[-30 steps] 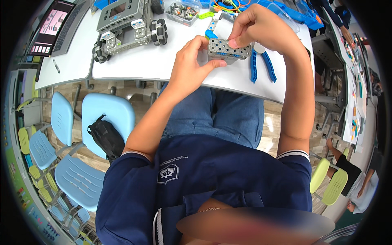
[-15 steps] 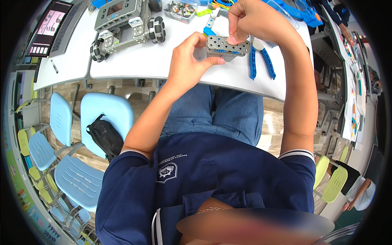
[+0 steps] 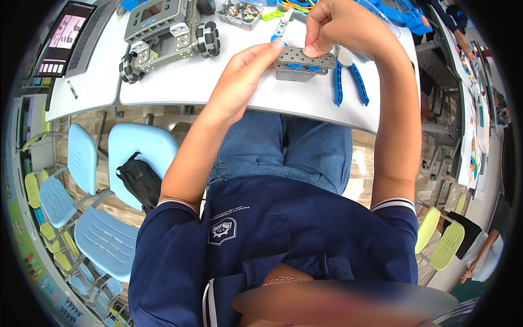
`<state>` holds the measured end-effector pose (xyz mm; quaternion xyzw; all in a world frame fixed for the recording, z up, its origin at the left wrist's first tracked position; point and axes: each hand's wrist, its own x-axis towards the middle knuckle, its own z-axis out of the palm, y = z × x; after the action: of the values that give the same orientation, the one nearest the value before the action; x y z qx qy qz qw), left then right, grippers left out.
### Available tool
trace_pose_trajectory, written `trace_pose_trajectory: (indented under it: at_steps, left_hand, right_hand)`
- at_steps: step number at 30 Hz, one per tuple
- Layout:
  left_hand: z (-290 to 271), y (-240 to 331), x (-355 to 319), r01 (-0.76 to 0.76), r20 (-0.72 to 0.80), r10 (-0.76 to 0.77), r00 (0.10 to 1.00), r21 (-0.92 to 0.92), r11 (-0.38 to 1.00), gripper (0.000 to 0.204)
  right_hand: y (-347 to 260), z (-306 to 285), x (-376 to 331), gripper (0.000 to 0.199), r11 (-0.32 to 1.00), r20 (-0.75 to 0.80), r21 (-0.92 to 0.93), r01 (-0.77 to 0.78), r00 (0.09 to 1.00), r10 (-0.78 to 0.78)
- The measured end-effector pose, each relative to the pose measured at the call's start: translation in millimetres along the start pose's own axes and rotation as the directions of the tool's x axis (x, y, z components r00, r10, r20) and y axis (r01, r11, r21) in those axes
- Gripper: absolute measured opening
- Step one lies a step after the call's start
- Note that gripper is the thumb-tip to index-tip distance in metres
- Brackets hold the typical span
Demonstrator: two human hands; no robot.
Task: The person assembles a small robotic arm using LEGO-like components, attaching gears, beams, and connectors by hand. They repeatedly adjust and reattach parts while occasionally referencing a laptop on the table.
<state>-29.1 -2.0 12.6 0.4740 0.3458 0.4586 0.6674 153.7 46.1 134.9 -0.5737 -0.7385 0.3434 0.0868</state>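
A grey, hole-studded plastic block assembly, with blue pieces showing inside its open side, is held up over the near part of the table. My right hand comes from the far right, thumb and fingers pinched at its top edge. At its left end, my left hand is closed, a digit pressed near the upper corner; its other fingers are partly hidden. Just right of the block lies a blue-handled tool with two spread handles, its head partly hidden. Behind the left hand shows a white-and-blue jointed strip.
A grey wheeled robot stands on the white table at left, near a laptop and a pen. Behind are a clear box of small parts and blue trays. Blue chairs stand left, one bearing a black bag.
My left thumb has come away from the block's near lower side, and the left hand has turned up toward its upper left corner. The block tilts slightly, showing more of its open side.
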Motion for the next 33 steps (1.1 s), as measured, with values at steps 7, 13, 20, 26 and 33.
trace_pose_trajectory:
  at_steps: [7, 13, 20, 26, 33]
  left_hand:
    - [12, 3, -4, 0.008, -0.076, -0.007, 0.997, 0.01, 1.0, 0.039]
    - [12, -1, -3, -0.016, -0.057, 0.017, 0.998, 0.022, 1.0, 0.036]
    - [2, -20, 1, -0.189, 0.028, 0.188, 0.982, 0.224, 0.956, 0.048]
    - [-7, -32, 0, -0.222, -0.033, 0.243, 0.97, 0.301, 0.928, 0.054]
    - [-8, -9, -13, -0.36, -0.112, 0.518, 0.848, 0.597, 0.717, 0.055]
  right_hand:
    - [18, 10, -20, 0.011, 0.987, -0.058, 0.137, 0.085, 0.995, -0.077]
    - [35, 16, -36, 0.017, 0.977, -0.221, 0.073, 0.199, 0.959, -0.178]
    - [69, 5, -56, 0.02, 0.746, -0.53, 0.54, 0.389, 0.846, -0.057]
    - [85, 35, -59, 0.028, 0.661, -0.436, 0.652, 0.372, 0.897, -0.074]
    - [78, 49, -63, 0.029, 0.66, -0.401, 0.669, 0.341, 0.914, -0.065]
